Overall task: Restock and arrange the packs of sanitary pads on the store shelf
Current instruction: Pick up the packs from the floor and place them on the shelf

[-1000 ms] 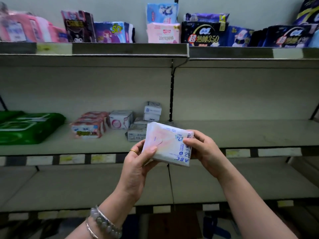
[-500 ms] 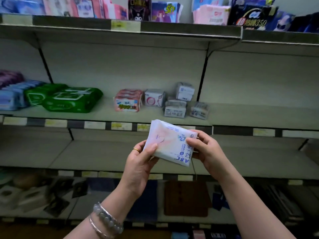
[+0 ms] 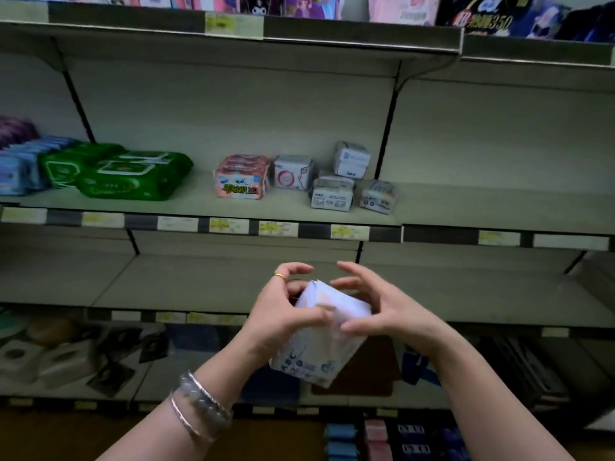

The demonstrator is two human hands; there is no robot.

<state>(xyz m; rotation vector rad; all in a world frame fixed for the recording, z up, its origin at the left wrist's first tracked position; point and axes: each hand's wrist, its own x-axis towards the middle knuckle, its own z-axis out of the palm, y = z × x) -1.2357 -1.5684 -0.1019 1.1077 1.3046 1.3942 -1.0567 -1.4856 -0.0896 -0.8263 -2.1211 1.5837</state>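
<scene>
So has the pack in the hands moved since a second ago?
Yes, the pack moved down: from the middle shelf's price strip to the next shelf's front edge.

I have one view only, the wide-angle head camera. It looks from the person's head straight at the shelving, tipped a little down and rolled slightly. The middle shelf (image 3: 293, 207) crosses just above centre and the top shelf (image 3: 332, 31) skims the upper border. The left hand (image 3: 283, 311), right hand (image 3: 389, 314) and pack (image 3: 319, 351) sit nearest the lens, low centre. The floor (image 3: 66, 437) edges the bottom.
</scene>
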